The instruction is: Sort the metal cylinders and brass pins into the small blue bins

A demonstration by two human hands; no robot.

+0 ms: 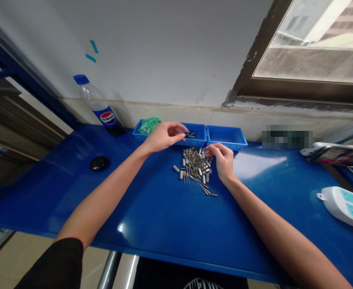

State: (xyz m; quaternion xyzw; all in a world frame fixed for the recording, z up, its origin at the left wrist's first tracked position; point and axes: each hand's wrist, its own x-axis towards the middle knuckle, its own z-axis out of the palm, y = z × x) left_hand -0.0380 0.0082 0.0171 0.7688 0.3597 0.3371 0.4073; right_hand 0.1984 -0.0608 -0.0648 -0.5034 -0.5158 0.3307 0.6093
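Note:
My left hand [165,136] is over the near-left part of the middle blue bin [199,140], its fingers curled toward the thumb. Several small dark cylinders [191,135] lie in that bin beside the fingertips; whether one is pinched cannot be made out. At the right edge of a pile of small metal parts [196,162], my right hand [220,156] has its thumb and fingers closed together. What it holds, if anything, is hidden. The pile mixes short silvery cylinders [176,169] with thin brass-coloured pins [205,190] on the blue table [152,216].
Green plastic wrapping [149,125] sits in the left blue bin [136,131]. A right-hand blue bin [226,135] adjoins the middle one. Around the table are a cola bottle [104,112], a black mouse-like object [99,163], a propped phone [339,155] and a white power strip [345,206].

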